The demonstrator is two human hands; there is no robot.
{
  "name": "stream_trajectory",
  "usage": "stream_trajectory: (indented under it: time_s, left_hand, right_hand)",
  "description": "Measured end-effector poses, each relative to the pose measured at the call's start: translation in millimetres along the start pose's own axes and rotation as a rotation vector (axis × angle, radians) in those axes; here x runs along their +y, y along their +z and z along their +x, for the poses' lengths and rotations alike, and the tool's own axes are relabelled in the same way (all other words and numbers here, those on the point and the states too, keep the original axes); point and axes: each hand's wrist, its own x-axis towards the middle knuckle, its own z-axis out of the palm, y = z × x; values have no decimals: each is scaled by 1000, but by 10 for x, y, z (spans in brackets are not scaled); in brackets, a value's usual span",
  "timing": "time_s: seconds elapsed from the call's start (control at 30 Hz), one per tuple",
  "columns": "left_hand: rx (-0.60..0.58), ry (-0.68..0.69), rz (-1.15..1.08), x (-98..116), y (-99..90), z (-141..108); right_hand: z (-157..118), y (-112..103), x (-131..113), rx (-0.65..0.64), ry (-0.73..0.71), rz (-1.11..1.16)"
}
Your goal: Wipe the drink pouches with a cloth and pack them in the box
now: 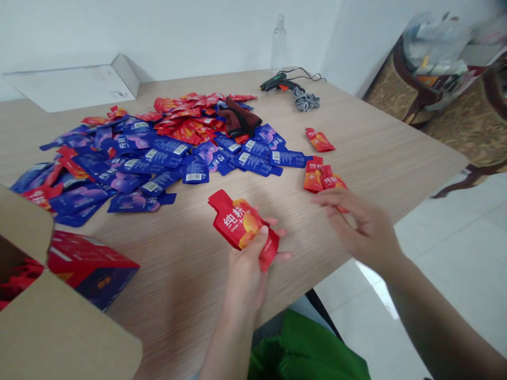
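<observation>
While the blue pouches (134, 164) and red pouches (186, 122) in the heap overlap too much to count, the loose red ones tally three: a lone pouch (320, 141) at 1 o'clock from the left hand (246, 266), plus an overlapping pair (313, 174) at 2 o'clock. Heap sits at 11 o'clock. One each: glue gun (277, 83), gray fabric bundle (306, 99), clear spray bottle (279, 45), brown-and-black cloth (240, 119), white box (75, 87), red-and-blue printed box (113, 282), open carton (67, 332) with red items inside. Chairs: two, one (400, 79) nearer the tabletop (178, 253).

Left grip is closed on a red pouch (245, 224), front face up; can't tell if more are stacked under it. The pouch lies between thumb and fingers, neck end aimed at 10 o'clock, lower end by the palm. Thumb presses on top, fingertips fan out past the far edge toward 3 o'clock. Forearm rises from 6 o'clock.

Right hand (362, 229) is at 3 o'clock from the left, at the near edge of the loose pair. Its grip is bent, thumb below the fingers; can't tell whether it has hold of a pouch. Forearm slants in from 5 o'clock, fingers toward 10.
</observation>
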Motion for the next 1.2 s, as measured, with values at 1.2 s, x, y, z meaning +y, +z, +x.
stream_trajectory:
  time_s: [1.2]
  left_hand:
    - [-28,-160,-54,-12,-24,-41]
  right_hand:
    - [466,284,295,10,198,-419]
